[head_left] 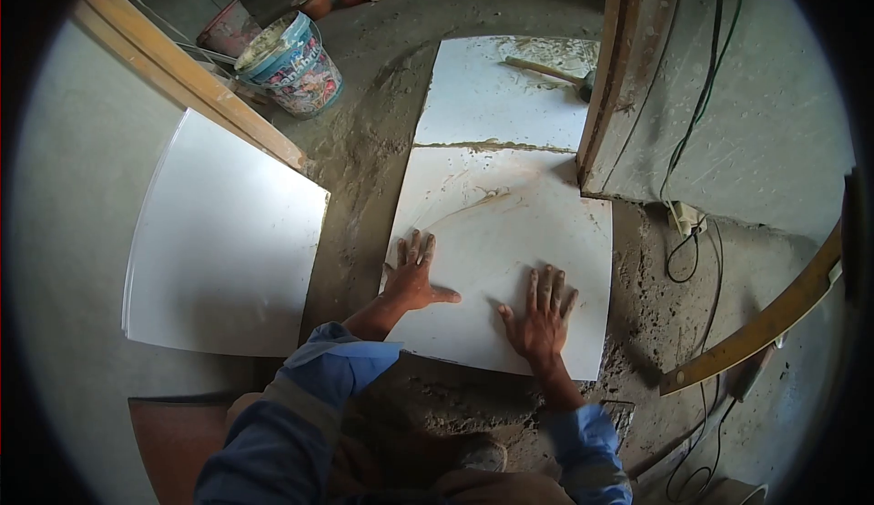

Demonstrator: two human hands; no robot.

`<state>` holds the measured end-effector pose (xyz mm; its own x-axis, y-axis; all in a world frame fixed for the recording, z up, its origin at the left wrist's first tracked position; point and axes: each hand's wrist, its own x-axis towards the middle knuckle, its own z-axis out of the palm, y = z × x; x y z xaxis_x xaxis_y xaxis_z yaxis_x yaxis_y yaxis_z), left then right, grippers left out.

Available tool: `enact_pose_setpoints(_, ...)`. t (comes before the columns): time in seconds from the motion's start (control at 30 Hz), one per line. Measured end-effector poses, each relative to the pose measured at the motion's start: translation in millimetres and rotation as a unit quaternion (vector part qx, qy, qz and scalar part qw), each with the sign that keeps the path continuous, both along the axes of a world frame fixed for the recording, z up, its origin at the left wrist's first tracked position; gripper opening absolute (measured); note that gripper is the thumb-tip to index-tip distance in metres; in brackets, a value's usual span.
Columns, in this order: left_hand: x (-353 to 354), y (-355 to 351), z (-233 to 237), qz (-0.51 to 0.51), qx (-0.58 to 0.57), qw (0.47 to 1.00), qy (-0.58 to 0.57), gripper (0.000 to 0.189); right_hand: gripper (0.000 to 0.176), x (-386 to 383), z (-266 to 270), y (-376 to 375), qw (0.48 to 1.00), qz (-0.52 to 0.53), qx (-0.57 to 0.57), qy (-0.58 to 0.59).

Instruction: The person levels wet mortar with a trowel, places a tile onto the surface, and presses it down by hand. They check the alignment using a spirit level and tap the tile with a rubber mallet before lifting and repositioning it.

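Both my hands lie spread on a large white floor tile that rests on mortar. My left hand presses near the tile's left edge, fingers stretched forward and thumb out to the right. Toward the near right part of the same tile, my right hand lies flat with fingers apart. Mud smears mark the tile's far half. Beyond a mortar-filled joint lies a second white tile, with a mallet on it, its head partly hidden by the door frame.
Several white tiles lean against the left wall. A mortar-stained bucket stands beyond them. The wooden door frame rises at right. A yellow level leans at right near dark cables. Rough mortar borders the tiles.
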<state>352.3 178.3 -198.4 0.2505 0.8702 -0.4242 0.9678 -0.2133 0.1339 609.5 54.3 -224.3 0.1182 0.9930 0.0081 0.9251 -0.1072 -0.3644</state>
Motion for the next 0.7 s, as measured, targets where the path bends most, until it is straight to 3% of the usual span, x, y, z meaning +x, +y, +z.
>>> enact_pose_setpoints(0.2,0.7,-3.1,7.5,0.009,-0.016,1.000,-0.008,0.145,0.086,-0.5,-15.0,4.4,0.999,0.002,0.012,0.041)
enact_pose_setpoints(0.4,1.8,-5.8,14.0,0.004,-0.019,1.000,0.006,0.144,0.086,28.6,72.1,-3.0,0.979,-0.135,0.129,-0.087)
enact_pose_setpoints(0.47,0.0,-8.8,9.5,-0.005,0.016,1.000,0.025,0.142,0.088,26.7,58.8,2.4,0.979,-0.153,0.104,-0.090)
enact_pose_setpoints(0.53,-2.8,-14.7,5.0,-0.004,0.009,1.000,0.027,0.140,0.089,15.5,10.2,11.3,0.996,-0.066,-0.034,-0.052)
enact_pose_setpoints(0.7,-4.5,-17.5,4.5,0.012,0.039,0.999,0.018,0.138,0.092,10.7,-6.1,27.1,0.996,-0.061,0.011,-0.059)
